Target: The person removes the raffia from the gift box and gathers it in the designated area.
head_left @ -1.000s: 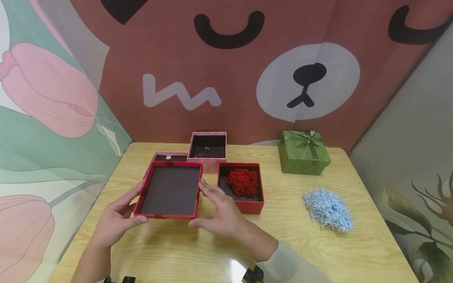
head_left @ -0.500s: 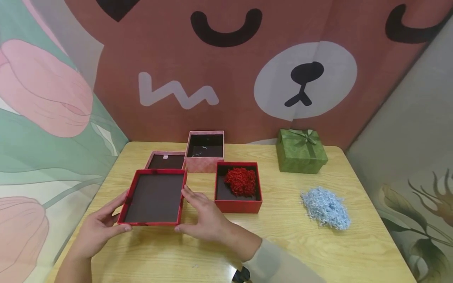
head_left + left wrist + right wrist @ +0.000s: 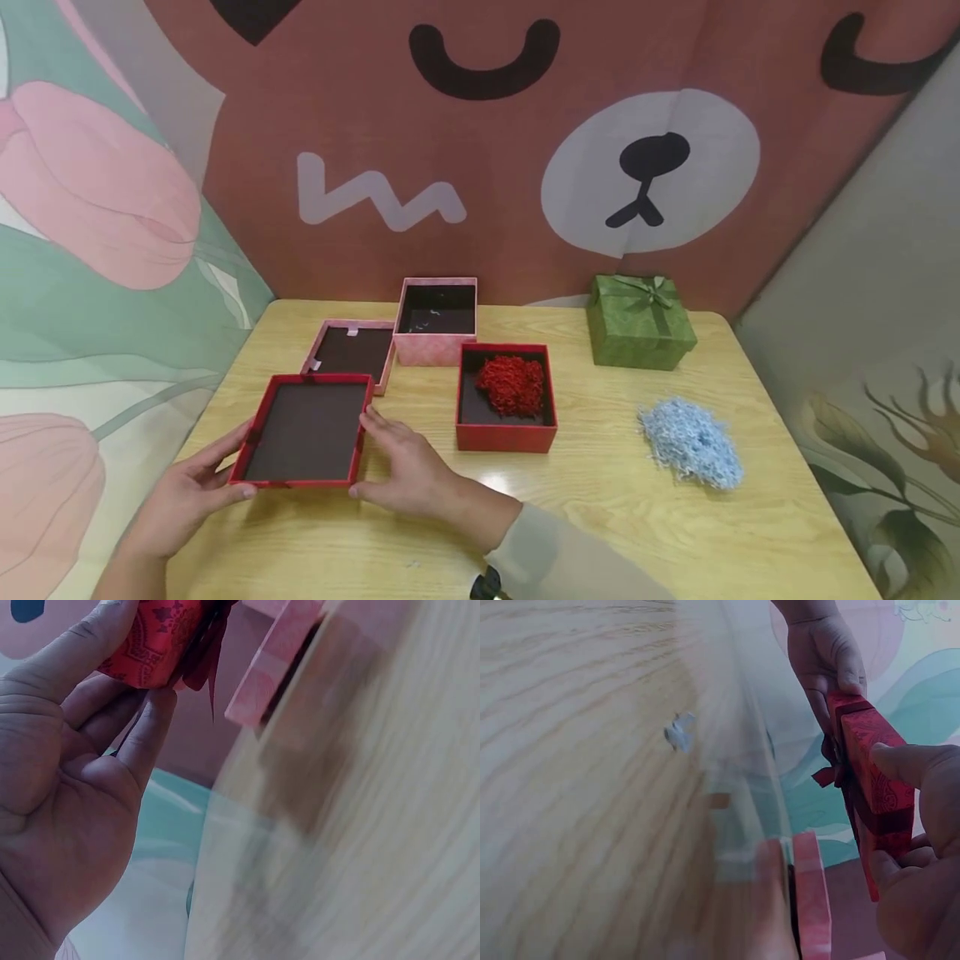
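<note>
A square red box lid [image 3: 303,429], its dark lining facing up, is held between both hands at the table's left. My left hand [image 3: 176,504] grips its left side, thumb at the near corner. The right hand [image 3: 412,468] grips the opposite side, thumb near the front corner. Both wrist views show the lid's patterned red rim [image 3: 889,780] raised off the table, with a dark red ribbon bow [image 3: 832,776] hanging on its underside. The matching red box [image 3: 506,437] stands to the right, with red shredded paper [image 3: 512,385] inside.
Behind the lid lies a pink lid [image 3: 348,350], lining up, beside an open pink box [image 3: 435,350] with a few pale shreds inside. A green gift box [image 3: 641,329] with a bow stands at the back right. Blue shredded paper [image 3: 692,442] lies on the wooden table [image 3: 600,500].
Both hands have carried the red lid left and toward the near side, lower in the view. More of the pink lid behind it now shows. The other things stay put.
</note>
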Motion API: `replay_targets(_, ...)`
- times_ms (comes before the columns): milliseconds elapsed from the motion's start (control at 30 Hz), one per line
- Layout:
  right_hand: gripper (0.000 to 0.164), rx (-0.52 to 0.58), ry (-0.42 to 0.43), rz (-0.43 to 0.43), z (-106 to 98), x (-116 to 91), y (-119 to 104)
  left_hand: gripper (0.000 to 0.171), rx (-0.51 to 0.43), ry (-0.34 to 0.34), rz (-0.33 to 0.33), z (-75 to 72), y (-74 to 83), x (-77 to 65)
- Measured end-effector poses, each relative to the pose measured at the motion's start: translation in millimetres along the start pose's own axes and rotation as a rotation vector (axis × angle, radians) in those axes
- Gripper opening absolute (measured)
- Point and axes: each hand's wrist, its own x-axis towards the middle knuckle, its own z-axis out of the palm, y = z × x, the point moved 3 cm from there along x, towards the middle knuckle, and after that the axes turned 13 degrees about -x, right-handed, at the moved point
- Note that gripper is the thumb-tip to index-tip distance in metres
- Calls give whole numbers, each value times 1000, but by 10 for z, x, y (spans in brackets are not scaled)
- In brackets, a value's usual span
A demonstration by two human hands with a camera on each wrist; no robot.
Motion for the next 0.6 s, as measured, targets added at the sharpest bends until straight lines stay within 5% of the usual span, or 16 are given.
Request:
replay_targets(300, 91, -39, -29, 27, 274, 141, -51, 78, 166, 56, -144, -280, -130, -11)
replay_targets(600, 87, -132, -50, 28, 459, 308, -114, 79, 241, 93, -193, -461, -250, -29)
